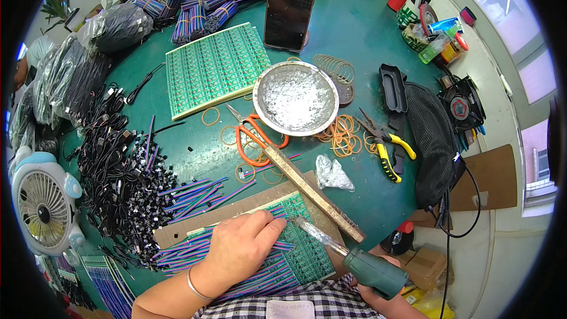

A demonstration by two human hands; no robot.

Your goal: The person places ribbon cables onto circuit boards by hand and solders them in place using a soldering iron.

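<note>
My left hand, a metal bangle on its wrist, rests over a green circuit board panel. Its thumb and fingertips pinch the end of a thin coloured wire against the board. Many blue, pink and black wires lie in rows along the panel and under this hand. My right hand is closed round the dark green handle of a soldering iron, which hides most of its fingers. The silvery iron tip points left and meets the board close to my left fingertips.
Beyond the board lie a wooden stick, orange-handled scissors, a round metal dish and yellow-black pliers. Heaped black cables and a fan stand left. A phone stands behind stacked panels.
</note>
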